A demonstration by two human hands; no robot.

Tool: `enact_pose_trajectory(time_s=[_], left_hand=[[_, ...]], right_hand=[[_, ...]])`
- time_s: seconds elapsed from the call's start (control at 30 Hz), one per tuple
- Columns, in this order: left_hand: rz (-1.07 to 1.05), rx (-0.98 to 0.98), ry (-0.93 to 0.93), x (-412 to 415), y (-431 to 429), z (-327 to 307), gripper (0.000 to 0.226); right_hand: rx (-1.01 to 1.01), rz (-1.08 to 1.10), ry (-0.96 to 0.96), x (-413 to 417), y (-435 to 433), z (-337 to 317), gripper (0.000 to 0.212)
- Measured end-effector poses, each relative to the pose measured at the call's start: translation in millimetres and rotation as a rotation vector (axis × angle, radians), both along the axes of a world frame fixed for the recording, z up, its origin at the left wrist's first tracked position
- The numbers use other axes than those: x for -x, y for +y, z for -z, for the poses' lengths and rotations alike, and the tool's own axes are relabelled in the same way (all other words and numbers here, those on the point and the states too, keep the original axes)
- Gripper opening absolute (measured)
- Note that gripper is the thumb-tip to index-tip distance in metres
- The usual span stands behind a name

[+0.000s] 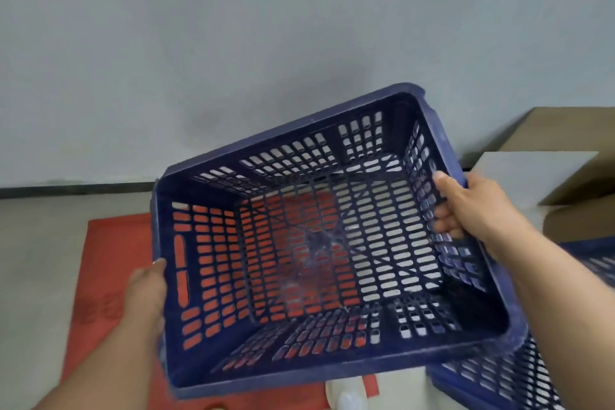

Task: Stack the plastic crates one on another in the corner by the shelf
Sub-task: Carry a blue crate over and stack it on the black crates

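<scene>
crate (319,243) held tilted w/ both hands over mat (109,276)

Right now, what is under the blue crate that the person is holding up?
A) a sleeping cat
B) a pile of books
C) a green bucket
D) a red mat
D: red shows through the holes of the blue crate, and the red mat spreads out on the floor beneath it, while the left hand and right hand grip the crate's two sides.
</scene>
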State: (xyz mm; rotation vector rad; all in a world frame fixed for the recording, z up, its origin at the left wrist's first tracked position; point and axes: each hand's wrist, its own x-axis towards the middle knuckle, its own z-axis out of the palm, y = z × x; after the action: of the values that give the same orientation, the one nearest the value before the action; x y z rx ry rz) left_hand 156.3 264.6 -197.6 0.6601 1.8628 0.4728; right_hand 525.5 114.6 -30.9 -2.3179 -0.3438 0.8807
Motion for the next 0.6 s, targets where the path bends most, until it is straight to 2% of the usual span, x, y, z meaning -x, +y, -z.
enact_pose_trajectory(time_s=[0.17, 0.27, 0.43, 0.6], left_hand=[[0.045, -0.088, 0.039, 36.7, 15.0, -2.4, 0.037], [0.068, -0.143, 0.116, 55.5, 25.0, -7.0, 0.035], [0.067, -0.193, 0.187, 91.7, 37.6, 9.9, 0.018], [0.115, -0.107, 0.230, 133.2, 55.1, 53.1, 0.025]], right_hand=[[0.039, 0.076, 0.017, 15.8, 0.6, 60.8, 0.045], [0.047, 0.121, 0.069, 32.2, -1.8, 106.0, 0.045], [0.063, 0.127, 0.158, 70.6, 2.2, 174.3, 0.037], [0.066, 0.096, 0.188, 97.6, 18.7, 223.0, 0.032]])
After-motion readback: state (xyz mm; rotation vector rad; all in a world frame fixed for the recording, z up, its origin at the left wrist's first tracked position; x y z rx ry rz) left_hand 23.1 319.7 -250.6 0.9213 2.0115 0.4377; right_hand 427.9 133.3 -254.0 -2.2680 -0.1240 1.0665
